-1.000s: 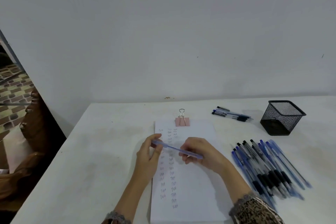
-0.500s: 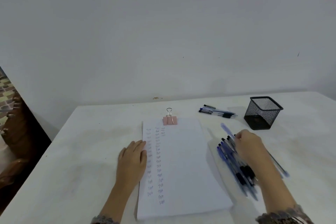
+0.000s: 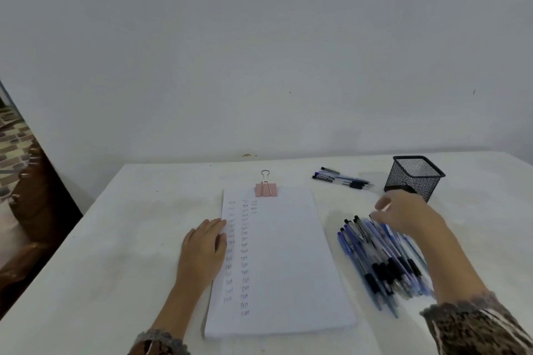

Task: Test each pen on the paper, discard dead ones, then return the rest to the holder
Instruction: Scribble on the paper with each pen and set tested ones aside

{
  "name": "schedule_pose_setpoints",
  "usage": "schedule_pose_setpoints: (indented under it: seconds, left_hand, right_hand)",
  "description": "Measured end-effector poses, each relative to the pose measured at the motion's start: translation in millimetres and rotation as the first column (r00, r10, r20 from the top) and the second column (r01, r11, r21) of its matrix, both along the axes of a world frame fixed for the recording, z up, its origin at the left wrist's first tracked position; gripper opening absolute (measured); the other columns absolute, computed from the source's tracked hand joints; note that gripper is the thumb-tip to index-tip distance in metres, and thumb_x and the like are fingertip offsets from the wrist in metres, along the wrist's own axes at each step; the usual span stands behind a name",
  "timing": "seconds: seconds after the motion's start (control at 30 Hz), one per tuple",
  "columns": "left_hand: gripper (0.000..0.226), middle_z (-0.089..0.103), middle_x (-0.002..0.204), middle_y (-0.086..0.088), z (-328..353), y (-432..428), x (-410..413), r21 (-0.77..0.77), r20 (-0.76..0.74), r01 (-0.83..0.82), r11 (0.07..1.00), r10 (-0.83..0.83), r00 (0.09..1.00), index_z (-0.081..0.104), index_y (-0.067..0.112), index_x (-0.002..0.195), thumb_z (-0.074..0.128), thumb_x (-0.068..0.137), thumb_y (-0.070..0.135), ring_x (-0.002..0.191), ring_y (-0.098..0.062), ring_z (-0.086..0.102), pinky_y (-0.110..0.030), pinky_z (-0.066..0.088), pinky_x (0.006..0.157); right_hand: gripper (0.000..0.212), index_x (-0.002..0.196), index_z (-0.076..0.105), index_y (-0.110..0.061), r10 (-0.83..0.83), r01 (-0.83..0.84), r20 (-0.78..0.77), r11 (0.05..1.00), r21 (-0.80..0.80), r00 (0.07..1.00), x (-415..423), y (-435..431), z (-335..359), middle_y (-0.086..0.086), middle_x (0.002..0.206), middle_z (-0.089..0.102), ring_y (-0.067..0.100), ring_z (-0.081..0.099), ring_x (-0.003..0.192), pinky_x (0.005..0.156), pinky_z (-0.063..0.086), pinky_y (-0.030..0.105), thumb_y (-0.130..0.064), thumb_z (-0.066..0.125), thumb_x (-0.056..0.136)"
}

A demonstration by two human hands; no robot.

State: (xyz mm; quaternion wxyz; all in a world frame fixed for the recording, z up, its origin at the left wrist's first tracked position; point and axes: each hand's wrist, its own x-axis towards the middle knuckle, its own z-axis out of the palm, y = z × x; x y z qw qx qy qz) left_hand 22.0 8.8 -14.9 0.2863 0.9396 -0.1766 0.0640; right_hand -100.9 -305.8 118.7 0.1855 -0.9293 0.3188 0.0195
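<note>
Left hand (image 3: 202, 251) lies flat, palm down, on the white surface (image 3: 115, 239), its fingers straight and together, the fingertips resting on the left edge of the paper (image 3: 282, 262). Right hand (image 3: 403, 213) hangs over the far end of the pile of pens (image 3: 380, 259). Its thumb sticks out to the left and its fingers (image 3: 377, 217) reach down to the pen tops. The hand is blurred, so I cannot tell whether it grips a pen or only touches them. A patterned sleeve (image 3: 476, 326) covers the right forearm at the near right corner.

The paper is a thick white stack in the middle of the surface, held at its far edge by a pink binder clip (image 3: 266, 189) with a silver handle. Columns of small written marks (image 3: 243, 253) run down its left part; the right part is blank.

The pile of pens lies just right of the paper, blue and black ones side by side and overlapping, slanting from far left to near right. A small group of pens (image 3: 341, 179) lies apart, far of the pile and between the clip and the holder (image 3: 414, 176). The holder, a black mesh cup, stands upright at the far right, just beyond the right hand. A plain pale wall (image 3: 259, 52) rises behind the surface.
</note>
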Motion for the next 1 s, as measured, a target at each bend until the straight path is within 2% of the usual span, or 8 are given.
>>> schedule_pose_setpoints:
  seconds: [0.1,0.23,0.37,0.67,0.77,0.9,0.97,1.0]
  left_hand:
    - [0.039,0.044,0.142,0.006,2,0,-2,0.0,-0.001,-0.011,1.0,0.011,1.0,0.047,0.019,0.135,0.039,0.097,0.022,0.138,-0.013,0.029,-0.033,0.016,0.116]
    - [0.039,0.044,0.142,0.006,1,0,-2,0.004,0.017,-0.012,1.0,0.012,1.0,0.047,0.019,0.135,0.039,0.097,0.022,0.138,-0.013,0.029,-0.033,0.016,0.115]
    - [0.045,0.048,0.139,0.005,-1,0,-1,0.0,0.011,-0.015,1.0,0.015,1.0,0.05,0.019,0.133,0.032,0.093,0.032,0.136,-0.015,0.033,-0.034,0.019,0.114]
    - [0.058,0.05,0.137,0.006,0,-1,-3,-0.002,0.016,-0.02,1.0,0.02,1.0,0.051,0.019,0.131,0.023,0.084,0.038,0.135,-0.014,0.034,-0.032,0.019,0.113]
    - [0.07,0.051,0.136,0.006,0,-1,-3,-0.014,0.024,-0.019,1.0,0.02,1.0,0.053,0.019,0.13,0.014,0.08,0.05,0.135,-0.015,0.035,-0.033,0.021,0.113]
    - [0.082,0.049,0.137,0.007,-2,-1,-1,0.011,0.017,-0.013,1.0,0.013,1.0,0.051,0.02,0.131,0.005,0.073,0.053,0.136,-0.014,0.034,-0.034,0.019,0.114]
    - [0.079,0.048,0.138,0.008,0,-1,-2,0.025,0.014,-0.013,1.0,0.012,1.0,0.05,0.021,0.132,0.006,0.075,0.052,0.136,-0.013,0.033,-0.033,0.017,0.114]
    - [0.073,0.047,0.139,0.009,0,-1,-2,0.028,0.012,-0.016,0.999,0.016,1.0,0.049,0.021,0.133,0.009,0.079,0.05,0.137,-0.012,0.032,-0.032,0.016,0.114]
  right_hand:
    - [0.026,0.108,0.061,-0.002,0.133,-0.133,0.035,0.991,-0.024,0.99,39,0,10,0.011,0.1,0.063,0.023,0.055,0.086,0.078,0.043,0.028,-0.02,0.046,0.096]
    - [0.046,0.144,0.029,-0.002,0.313,-0.312,-0.135,0.95,0.029,0.94,91,-3,-18,0.015,0.149,0.033,0.03,0.038,0.132,0.104,0.034,0.035,-0.013,0.033,0.1]
    - [0.058,0.15,0.002,-0.008,0.308,-0.316,-0.178,0.949,-0.02,0.935,112,-21,-62,0.011,0.158,0.007,0.031,0.016,0.143,0.112,0.024,0.037,-0.016,0.031,0.101]
    - [0.033,0.129,0.044,-0.01,0.288,-0.323,-0.147,0.834,-0.446,0.946,121,-34,-88,0.012,0.13,0.039,0.032,0.037,0.12,0.1,0.038,0.039,-0.022,0.038,0.098]
    - [0.022,0.117,0.049,-0.016,0.332,-0.344,-0.108,0.83,-0.438,0.937,125,-31,-81,0.005,0.124,0.05,0.025,0.044,0.116,0.095,0.038,0.036,-0.017,0.044,0.097]
    - [0.023,0.115,0.051,-0.013,0.363,-0.324,0.191,0.923,-0.207,0.912,131,-25,-59,0.01,0.111,0.046,0.023,0.052,0.093,0.079,0.036,0.03,-0.005,0.038,0.097]
    - [0.02,0.107,0.048,-0.013,0.157,-0.312,0.522,0.923,0.224,0.838,130,-11,-41,0.008,0.096,0.044,0.02,0.049,0.073,0.065,0.037,0.028,-0.002,0.035,0.098]
    - [0.02,0.105,0.046,-0.015,-0.032,-0.352,0.609,0.791,0.501,0.793,127,1,-32,0.006,0.089,0.044,0.017,0.046,0.066,0.06,0.037,0.027,-0.001,0.033,0.098]
